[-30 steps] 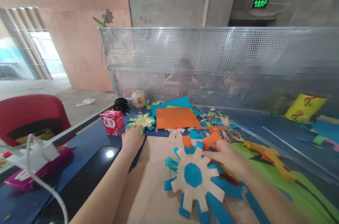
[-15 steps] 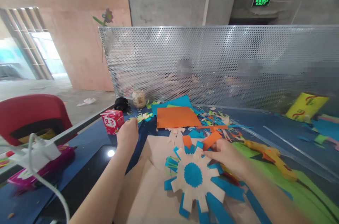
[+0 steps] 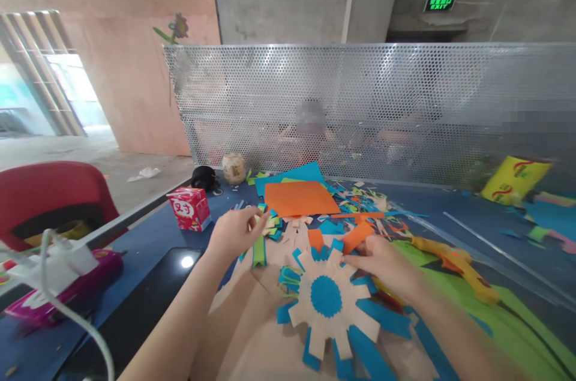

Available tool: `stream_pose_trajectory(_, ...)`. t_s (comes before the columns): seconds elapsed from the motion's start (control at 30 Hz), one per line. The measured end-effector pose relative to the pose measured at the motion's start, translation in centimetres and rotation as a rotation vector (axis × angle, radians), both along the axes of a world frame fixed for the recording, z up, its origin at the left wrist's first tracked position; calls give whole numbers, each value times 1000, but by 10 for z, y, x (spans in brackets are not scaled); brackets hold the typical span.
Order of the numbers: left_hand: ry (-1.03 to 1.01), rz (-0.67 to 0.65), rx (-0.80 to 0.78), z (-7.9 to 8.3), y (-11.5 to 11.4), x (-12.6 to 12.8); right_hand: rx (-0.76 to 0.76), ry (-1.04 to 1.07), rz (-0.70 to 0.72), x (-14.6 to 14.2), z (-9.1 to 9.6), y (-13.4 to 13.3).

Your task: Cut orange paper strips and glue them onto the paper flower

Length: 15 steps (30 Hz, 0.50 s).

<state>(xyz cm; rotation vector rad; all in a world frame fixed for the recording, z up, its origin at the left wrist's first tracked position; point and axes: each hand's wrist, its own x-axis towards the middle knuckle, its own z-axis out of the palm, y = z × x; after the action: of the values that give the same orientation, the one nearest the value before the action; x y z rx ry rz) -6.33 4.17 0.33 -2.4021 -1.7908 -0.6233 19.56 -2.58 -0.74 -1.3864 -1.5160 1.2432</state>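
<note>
While the right hand [image 3: 380, 258] keeps thumb and fingers nearly together on the edge of the large paper flower [image 3: 326, 296], its blue centre faces up, nearer the wearer than the orange sheet [image 3: 299, 198]. Some of the right fingertips are hidden beneath the paper. The left hand [image 3: 234, 232], in front of the orange sheet and to its left, has thumb and forefinger drawn close, pinching the small paper flower [image 3: 273, 227], whose green and blue petals show just off the orange sheet's near left corner; the exact contact is hidden. To the left of the orange sheet stands a red box [image 3: 189, 210]; to its right and nearer lies a yellow glue gun [image 3: 459, 264]. A blue sheet [image 3: 310, 171] shows behind it.
</note>
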Motion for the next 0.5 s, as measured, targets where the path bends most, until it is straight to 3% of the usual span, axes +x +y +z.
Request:
stream_pose_trajectory(0.1,-60,186,95,-6,8,-7,-4,36,18,1,-1,0)
stream_pose_trajectory(0.2,90,212,-32,-21,20,-11,-4,63,48,1,-2,0)
stream_pose_trajectory(0.3,168,155,-198,-34,27,-11,-14,55,51,1,0,-2)
stream_pose_trajectory(0.5,177,226,-149,-32,22,-7,-8,33,47,2,-3,-1)
